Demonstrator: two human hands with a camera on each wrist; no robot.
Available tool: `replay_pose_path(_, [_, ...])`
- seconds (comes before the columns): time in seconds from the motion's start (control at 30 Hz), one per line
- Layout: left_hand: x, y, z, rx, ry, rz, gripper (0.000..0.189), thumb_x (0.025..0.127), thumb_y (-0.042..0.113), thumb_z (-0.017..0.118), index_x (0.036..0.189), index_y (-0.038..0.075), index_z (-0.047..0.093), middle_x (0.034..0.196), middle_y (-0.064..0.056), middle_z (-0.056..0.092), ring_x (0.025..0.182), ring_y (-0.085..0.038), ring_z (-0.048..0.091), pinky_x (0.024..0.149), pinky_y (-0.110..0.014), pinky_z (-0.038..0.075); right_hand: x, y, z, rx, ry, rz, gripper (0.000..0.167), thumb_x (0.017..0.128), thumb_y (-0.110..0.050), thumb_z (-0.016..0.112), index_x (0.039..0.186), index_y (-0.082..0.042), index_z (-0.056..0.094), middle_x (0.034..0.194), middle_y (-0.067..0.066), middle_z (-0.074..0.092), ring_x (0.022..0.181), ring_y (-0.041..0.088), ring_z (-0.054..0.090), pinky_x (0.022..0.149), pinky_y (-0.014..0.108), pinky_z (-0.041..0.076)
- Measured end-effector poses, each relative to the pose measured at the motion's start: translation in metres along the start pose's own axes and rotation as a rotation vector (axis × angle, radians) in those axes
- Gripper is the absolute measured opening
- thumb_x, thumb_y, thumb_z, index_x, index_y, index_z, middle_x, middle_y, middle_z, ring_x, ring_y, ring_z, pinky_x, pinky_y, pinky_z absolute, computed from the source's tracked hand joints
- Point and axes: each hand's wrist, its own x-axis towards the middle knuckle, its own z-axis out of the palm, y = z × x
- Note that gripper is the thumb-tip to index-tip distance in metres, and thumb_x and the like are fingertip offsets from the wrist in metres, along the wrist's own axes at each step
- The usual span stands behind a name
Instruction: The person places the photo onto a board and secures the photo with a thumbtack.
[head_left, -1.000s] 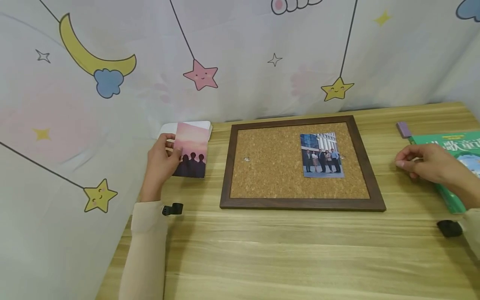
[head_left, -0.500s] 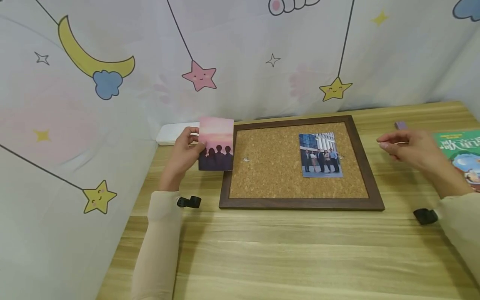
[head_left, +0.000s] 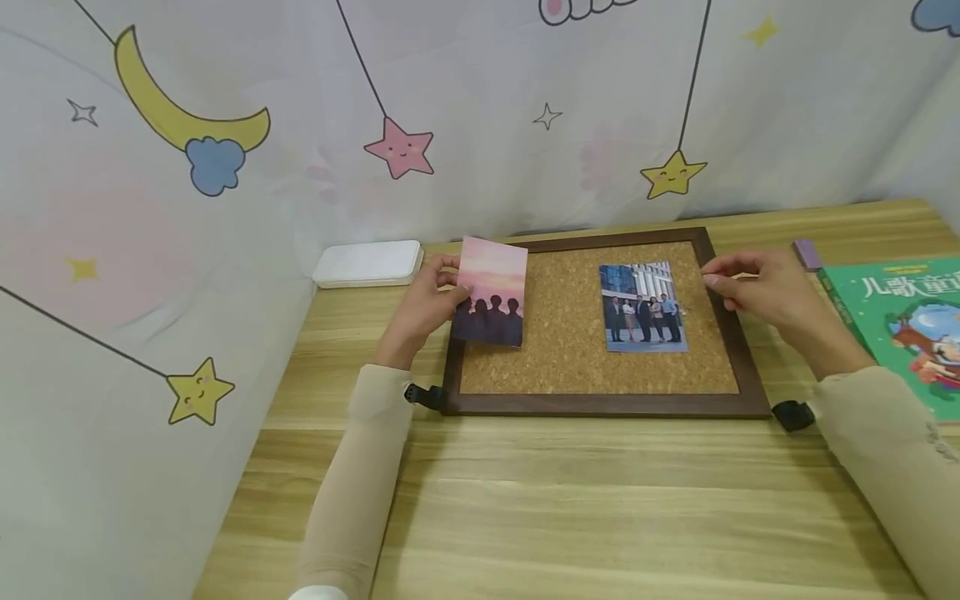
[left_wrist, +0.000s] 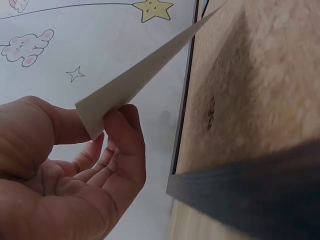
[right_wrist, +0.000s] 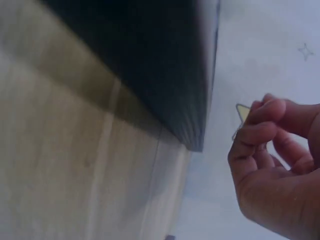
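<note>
My left hand pinches the left edge of a photo with dark silhouettes under a pink sky. It is tilted over the left part of a cork board; in the left wrist view its pale back slants above the cork. A second photo, showing several people before a building, lies on the board's right half. Beside it, my right hand hovers over the frame's right side, thumb and fingertips together. In the right wrist view, the right hand has its fingertips meeting; anything tiny between them is hidden.
A white case lies at the table's back left. On the right are a green book and a small purple block. Behind the wooden table hangs a printed white curtain.
My left hand has carried the silhouette photo rightward from the white case to above the board. My right hand has moved left from the green book to the frame's right side.
</note>
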Motion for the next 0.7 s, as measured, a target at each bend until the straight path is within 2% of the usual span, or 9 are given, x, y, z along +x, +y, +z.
replay_pose_path(0.2, [0.007, 0.0, 0.016, 0.027, -0.009, 0.004, 0.036, 0.106, 0.004, 0.06, 0.14, 0.004, 0.049, 0.11, -0.01, 0.061, 0.085, -0.016, 0.062, 0.068, -0.025, 0.055, 0.005, -0.009, 0.007, -0.015, -0.013, 0.002, 0.037, 0.109, -0.03, 0.063, 0.132, -0.001, 0.065, 0.097, -0.012, 0.064, 0.074, 0.006, 0.059, 0.066, 0.027, 0.053])
replay_pose_path(0.4, [0.014, -0.002, 0.029, -0.005, -0.021, 0.026, 0.038, 0.104, -0.001, 0.06, 0.14, -0.001, 0.049, 0.108, -0.012, 0.064, 0.083, -0.013, 0.06, 0.069, -0.023, 0.05, 0.007, -0.015, 0.004, -0.008, -0.039, 0.012, 0.039, 0.109, -0.032, 0.063, 0.133, -0.002, 0.064, 0.093, -0.014, 0.066, 0.073, 0.005, 0.061, 0.067, 0.028, 0.054])
replay_pose_path(0.53, [0.02, -0.004, 0.038, -0.019, -0.028, 0.009, 0.039, 0.103, -0.001, 0.061, 0.141, -0.002, 0.049, 0.106, -0.011, 0.063, 0.083, -0.012, 0.061, 0.069, -0.021, 0.051, 0.008, -0.019, 0.003, 0.013, -0.045, -0.006, 0.039, 0.109, -0.031, 0.064, 0.133, -0.001, 0.064, 0.09, -0.014, 0.067, 0.072, 0.006, 0.061, 0.067, 0.029, 0.055])
replay_pose_path(0.7, [0.025, -0.005, 0.048, 0.012, -0.029, -0.01, 0.041, 0.104, 0.001, 0.064, 0.141, -0.003, 0.05, 0.109, -0.015, 0.062, 0.086, -0.015, 0.061, 0.07, -0.023, 0.051, 0.011, -0.025, 0.008, 0.029, -0.049, -0.035, 0.036, 0.108, -0.029, 0.066, 0.131, 0.0, 0.065, 0.088, -0.012, 0.067, 0.073, 0.01, 0.063, 0.065, 0.029, 0.054])
